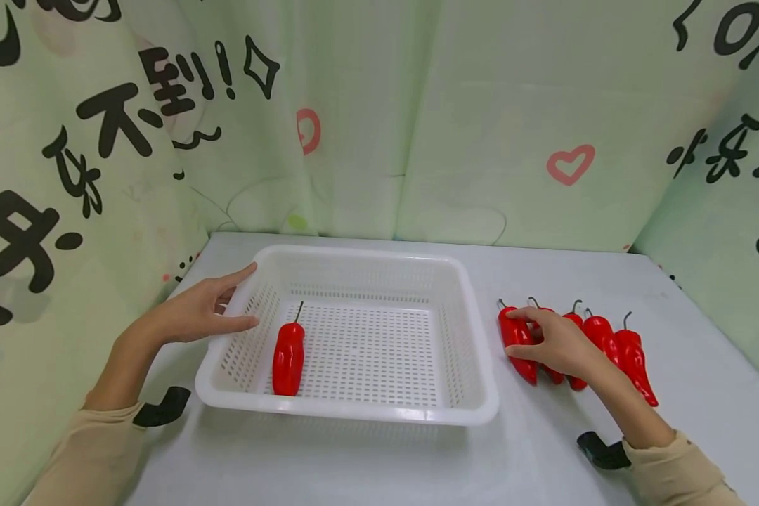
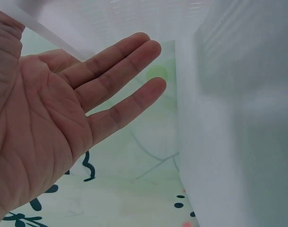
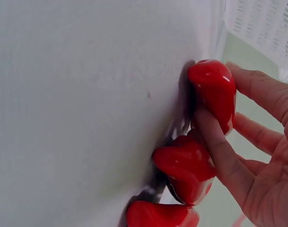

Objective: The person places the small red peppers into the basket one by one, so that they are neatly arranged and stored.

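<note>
A white perforated plastic basket (image 1: 379,414) stands on the table, and one red pepper (image 1: 288,358) lies in its left part. My left hand (image 1: 205,306) rests on the basket's left rim with thumb and index finger spread. Its other fingers stretch out straight beside the basket wall in the left wrist view. Right of the basket, my right hand (image 1: 556,341) pinches the leftmost red pepper (image 3: 213,87) of a row between thumb and fingers. That pepper is at or close to the table surface. A second red pepper (image 3: 186,165) lies right beside the thumb.
More red peppers (image 1: 634,358) lie side by side to the right, partly behind the right hand and forearm. The white table (image 1: 367,471) meets a pale green printed curtain (image 1: 481,140) at the back and sides. Black straps (image 1: 604,451) sit near both wrists.
</note>
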`<act>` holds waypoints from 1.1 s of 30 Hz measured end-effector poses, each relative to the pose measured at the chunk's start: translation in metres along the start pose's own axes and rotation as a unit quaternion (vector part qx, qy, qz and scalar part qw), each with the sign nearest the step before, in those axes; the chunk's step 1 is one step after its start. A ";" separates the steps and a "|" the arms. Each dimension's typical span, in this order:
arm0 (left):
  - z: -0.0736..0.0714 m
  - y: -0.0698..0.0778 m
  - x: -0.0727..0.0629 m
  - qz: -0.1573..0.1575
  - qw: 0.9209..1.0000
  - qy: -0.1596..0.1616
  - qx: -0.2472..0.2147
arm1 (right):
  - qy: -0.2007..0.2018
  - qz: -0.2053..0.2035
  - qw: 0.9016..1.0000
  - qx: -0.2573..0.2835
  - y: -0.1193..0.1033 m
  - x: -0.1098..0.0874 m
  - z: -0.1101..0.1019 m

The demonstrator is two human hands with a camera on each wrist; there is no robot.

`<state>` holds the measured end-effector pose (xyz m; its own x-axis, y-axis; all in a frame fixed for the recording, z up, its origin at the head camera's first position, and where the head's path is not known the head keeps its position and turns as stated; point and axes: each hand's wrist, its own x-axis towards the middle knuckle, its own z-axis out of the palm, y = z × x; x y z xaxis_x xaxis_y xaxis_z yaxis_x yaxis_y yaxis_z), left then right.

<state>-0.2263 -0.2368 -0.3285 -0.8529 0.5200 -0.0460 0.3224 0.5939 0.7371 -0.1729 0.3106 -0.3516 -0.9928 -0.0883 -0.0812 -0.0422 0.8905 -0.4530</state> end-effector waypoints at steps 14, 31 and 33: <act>0.001 -0.001 0.000 -0.002 1.000 -0.003 -0.002 | 0.000 -0.004 1.000 0.003 0.000 0.001 0.002; 0.002 0.001 0.000 0.003 1.000 -0.007 -0.011 | 0.016 0.004 1.000 0.016 -0.006 -0.003 -0.012; 0.002 0.001 0.000 0.004 1.000 -0.007 -0.011 | 0.019 0.001 1.000 0.015 -0.007 -0.004 -0.016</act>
<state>-0.2253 -0.2354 -0.3292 -0.8445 0.5333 -0.0494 0.3195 0.5756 0.7527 -0.1701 0.3119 -0.3341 -0.9964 -0.0694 -0.0486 -0.0377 0.8768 -0.4794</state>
